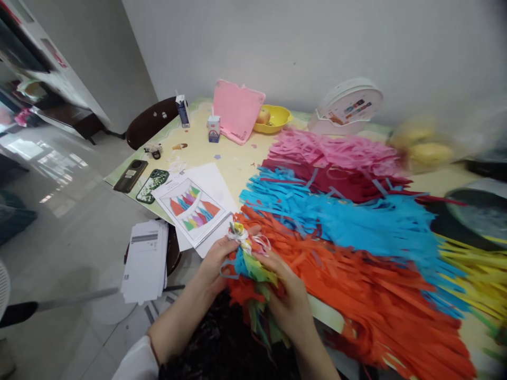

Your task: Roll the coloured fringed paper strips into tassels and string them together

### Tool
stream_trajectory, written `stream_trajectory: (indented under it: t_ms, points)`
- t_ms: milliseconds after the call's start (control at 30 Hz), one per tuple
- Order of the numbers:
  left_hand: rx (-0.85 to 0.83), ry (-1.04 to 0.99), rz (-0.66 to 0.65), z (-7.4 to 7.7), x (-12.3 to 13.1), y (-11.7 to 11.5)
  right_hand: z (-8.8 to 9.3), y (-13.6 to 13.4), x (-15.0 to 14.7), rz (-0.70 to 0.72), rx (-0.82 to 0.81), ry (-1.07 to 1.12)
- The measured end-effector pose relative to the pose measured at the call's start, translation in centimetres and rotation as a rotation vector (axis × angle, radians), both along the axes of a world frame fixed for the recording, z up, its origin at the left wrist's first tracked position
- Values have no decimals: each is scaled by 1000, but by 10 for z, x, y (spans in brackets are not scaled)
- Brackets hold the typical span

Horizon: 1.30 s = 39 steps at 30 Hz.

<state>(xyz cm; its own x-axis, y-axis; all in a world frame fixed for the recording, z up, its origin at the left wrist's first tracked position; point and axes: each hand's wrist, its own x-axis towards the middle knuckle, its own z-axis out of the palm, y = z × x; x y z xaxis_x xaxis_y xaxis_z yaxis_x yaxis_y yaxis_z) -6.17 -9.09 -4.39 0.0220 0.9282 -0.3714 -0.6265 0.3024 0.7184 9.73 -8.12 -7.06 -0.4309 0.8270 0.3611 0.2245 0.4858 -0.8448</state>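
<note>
My left hand [214,264] and my right hand [287,295] both grip a small multicoloured paper tassel [249,258] at the table's near edge. White string [253,241] is wound round its top, where my left fingers pinch it. My right hand wraps the tassel's lower fringe of green, blue and orange strips. Just to the right lies the orange fringed paper [356,285].
Fringed sheets lie side by side on the table [233,163]: blue [348,211], dark red [344,182], pink [332,150], yellow [479,269]. An instruction sheet [194,208], two phones [140,179], a pink tablet case [237,111], a yellow bowl [277,119] and milk cartons [214,129] are at the left and back. A paper stack [146,261] rests on a stool.
</note>
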Motion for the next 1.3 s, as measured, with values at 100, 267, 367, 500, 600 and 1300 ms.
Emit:
stream_trajectory:
  t_ms: [100, 267, 367, 500, 600, 1300]
  points:
    - [91, 246, -23, -4, -16, -10, -2, 1, 10, -50, -80, 49]
    - [262, 1499, 31, -23, -71, -18, -1, 13, 17, -100, -318, 101]
    - [205, 2020, -47, -40, -89, -17, -4, 20, 0, 22, -465, 119]
    - [260, 2158, -43, -54, -93, -17, -13, 26, -28, 234, -572, 56]
    - [338, 2134, 68, -55, -94, -20, -13, 33, -40, 284, -566, -6]
    - [403, 1990, 160, -40, -87, -21, -14, 2, -69, 31, 470, -578]
